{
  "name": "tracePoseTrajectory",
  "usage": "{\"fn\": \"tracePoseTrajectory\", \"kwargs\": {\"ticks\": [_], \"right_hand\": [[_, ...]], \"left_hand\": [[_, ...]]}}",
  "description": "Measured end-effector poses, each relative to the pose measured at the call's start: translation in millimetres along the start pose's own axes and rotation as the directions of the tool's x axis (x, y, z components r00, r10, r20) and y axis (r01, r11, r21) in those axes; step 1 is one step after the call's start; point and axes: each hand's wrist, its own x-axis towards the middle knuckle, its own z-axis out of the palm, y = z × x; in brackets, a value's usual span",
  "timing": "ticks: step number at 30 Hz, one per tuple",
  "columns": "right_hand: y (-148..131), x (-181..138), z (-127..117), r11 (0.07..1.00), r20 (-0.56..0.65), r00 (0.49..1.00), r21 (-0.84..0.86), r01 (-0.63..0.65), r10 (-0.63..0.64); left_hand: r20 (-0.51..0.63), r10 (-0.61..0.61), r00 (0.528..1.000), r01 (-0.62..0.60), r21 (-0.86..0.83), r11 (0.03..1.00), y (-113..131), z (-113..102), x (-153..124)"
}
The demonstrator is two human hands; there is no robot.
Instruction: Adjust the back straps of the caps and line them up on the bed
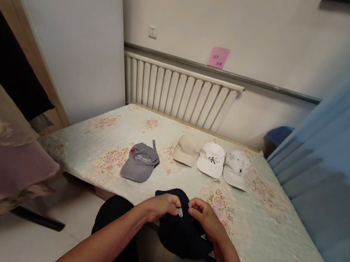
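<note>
A dark baseball cap [184, 236] is held low in front of me, over the near edge of the bed, its brim pointing away. My left hand [164, 207] is closed on the cap's left side, with the thumb against a small silver buckle [180, 212]. Fingers bent in a pinch, my right hand [205, 217] grips the cap just right of the buckle; whether a strap end is between the fingertips I cannot make out. Beyond, a grey cap [139, 165] with white lettering lies to the left, its loose strap sticking up.
A beige cap [187, 150], a white cap [211, 160] and an off-white cap [236, 170] sit in a row on the floral bed sheet [93, 158]. Behind the bed are a radiator [180, 92] and wall. A blue curtain [336, 162] hangs at right; a cloth-draped chair [10, 168] stands left.
</note>
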Motion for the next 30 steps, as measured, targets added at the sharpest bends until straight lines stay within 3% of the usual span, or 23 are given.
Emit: {"fn": "tracePoseTrajectory", "kwargs": {"ticks": [7, 11, 15, 18, 21, 22, 23, 24, 26, 28, 30], "right_hand": [[-17, -3, 14, 0.946, -0.071, 0.998, 0.322, 0.026, -0.003], [-25, -7, 30, 0.850, -0.096, 0.994, 0.520, 0.090, -0.046], [-25, -4, 47, 0.744, -0.220, 0.975, 0.651, 0.153, -0.008], [-23, -2, 53, 0.679, -0.340, 0.935, 0.710, 0.185, 0.101], [-24, -1, 54, 0.634, -0.363, 0.919, 0.749, 0.190, 0.153], [-26, 0, 53, 0.622, -0.360, 0.920, 0.759, 0.191, 0.157], [-28, 2, 52, 0.611, -0.364, 0.917, 0.767, 0.197, 0.161], [-32, 4, 50, 0.605, -0.377, 0.911, 0.768, 0.207, 0.167], [-42, 11, 43, 0.606, -0.434, 0.884, 0.755, 0.251, 0.175], [-57, 19, 34, 0.614, -0.494, 0.853, 0.730, 0.300, 0.171], [-76, 23, 22, 0.596, -0.546, 0.825, 0.714, 0.367, 0.146]], "left_hand": [[0.052, 0.153, 0.987, -0.162, 0.349, 0.923, 49, 1, -6], [0.140, 0.258, 0.956, -0.291, 0.563, 0.773, 88, 5, -9], [0.126, 0.396, 0.910, -0.365, 0.698, 0.617, 103, 13, -4], [-0.025, 0.587, 0.809, -0.345, 0.788, 0.510, 96, 18, -8], [-0.244, 0.773, 0.586, -0.231, 0.864, 0.448, 77, 31, -30], [-0.267, 0.786, 0.557, -0.229, 0.861, 0.454, 68, 37, -40], [-0.260, 0.777, 0.574, -0.253, 0.846, 0.470, 59, 45, -49], [-0.220, 0.750, 0.624, -0.297, 0.820, 0.489, 50, 53, -58], [-0.033, 0.663, 0.748, -0.402, 0.773, 0.492, 33, 69, -69], [0.125, 0.639, 0.759, -0.498, 0.744, 0.446, 23, 79, -71], [0.126, 0.651, 0.749, -0.489, 0.768, 0.414, 22, 81, -66]]}}
